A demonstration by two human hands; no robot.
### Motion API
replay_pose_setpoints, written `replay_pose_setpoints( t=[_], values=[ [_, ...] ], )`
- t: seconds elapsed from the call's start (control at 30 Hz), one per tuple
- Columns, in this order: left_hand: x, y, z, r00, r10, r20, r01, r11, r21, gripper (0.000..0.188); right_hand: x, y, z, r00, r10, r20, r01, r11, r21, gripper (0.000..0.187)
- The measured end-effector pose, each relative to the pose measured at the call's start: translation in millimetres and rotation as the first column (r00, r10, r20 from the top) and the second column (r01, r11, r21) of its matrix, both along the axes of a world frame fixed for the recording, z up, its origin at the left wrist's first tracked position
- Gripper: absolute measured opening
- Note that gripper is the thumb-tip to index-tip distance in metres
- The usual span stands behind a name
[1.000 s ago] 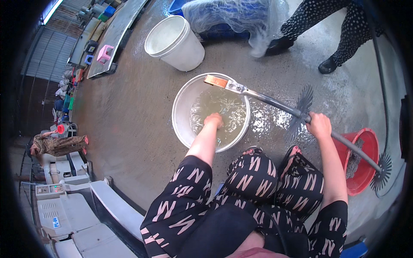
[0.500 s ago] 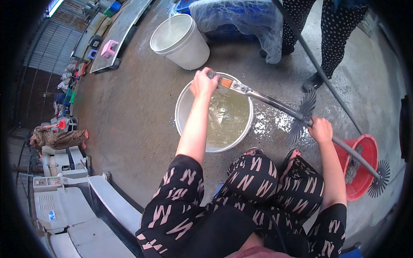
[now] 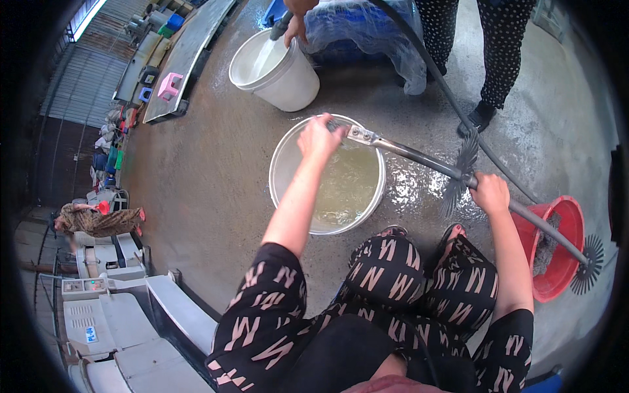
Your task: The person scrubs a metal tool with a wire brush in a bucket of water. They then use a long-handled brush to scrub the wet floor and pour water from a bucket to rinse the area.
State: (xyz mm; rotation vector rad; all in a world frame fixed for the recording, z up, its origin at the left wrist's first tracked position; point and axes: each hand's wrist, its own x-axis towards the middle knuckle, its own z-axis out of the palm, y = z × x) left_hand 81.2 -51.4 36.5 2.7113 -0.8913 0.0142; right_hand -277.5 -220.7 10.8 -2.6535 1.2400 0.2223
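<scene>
My left hand (image 3: 321,139) is closed around the flat end of a long metal shaft (image 3: 419,156), pressing a grey scouring pad (image 3: 335,122) against it. That end lies over a white tub (image 3: 273,180) of cloudy water. Further along, my right hand (image 3: 491,192) grips the shaft, fingers wrapped round it. Just beside this hand a black finned disc (image 3: 468,156) sits on the shaft. A second finned disc (image 3: 588,264) is at the far right end, beyond a red bucket (image 3: 565,283) with greyish stuff inside.
A white bucket (image 3: 288,85) takes water from a hose nozzle (image 3: 280,27) held by another person's hands (image 3: 296,31). The dark hose (image 3: 436,72) runs down to the right. That person's legs (image 3: 501,52) stand behind. Grey machines (image 3: 124,314) are at left; the floor (image 3: 403,190) is wet.
My left hand has shifted slightly right along the shaft's end, covering its orange-brown part. The other person's hands have come into view with the hose nozzle at the back bucket.
</scene>
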Motion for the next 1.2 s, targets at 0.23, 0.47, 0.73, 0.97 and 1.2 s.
replay_pose_setpoints(
  t=[0.23, 0.47, 0.73, 0.97, 1.2],
  values=[
    [-23.4, -6.9, 7.8, 0.999, -0.041, -0.032, 0.042, 0.999, 0.026, 0.041, -6.4, -4.2, -5.1, 1.0, 0.01, 0.024, -0.01, 1.0, -0.021, 0.017],
    [-19.0, -16.9, 13.5, 0.995, -0.006, -0.102, 0.014, 0.996, 0.084, 0.038, -2.0, -7.8, -3.6, 0.999, 0.005, 0.05, -0.002, 0.999, -0.045, 0.017],
    [-8.5, -23.6, 16.1, 0.996, -0.038, -0.087, 0.051, 0.986, 0.159, 0.039, 0.2, -0.4, -4.6, 1.0, 0.017, 0.008, -0.016, 0.999, -0.032, 0.017],
    [2.9, -38.7, 16.0, 0.996, -0.028, -0.083, 0.042, 0.984, 0.176, 0.037, -1.8, -1.1, -5.8, 0.999, 0.034, 0.036, -0.032, 0.999, -0.039, 0.017],
    [-10.1, -13.1, 8.6, 0.994, -0.059, -0.094, 0.069, 0.992, 0.108, 0.032, -2.5, -1.2, -8.9, 0.999, 0.027, 0.022, -0.026, 0.999, -0.035, 0.017]
  ],
)
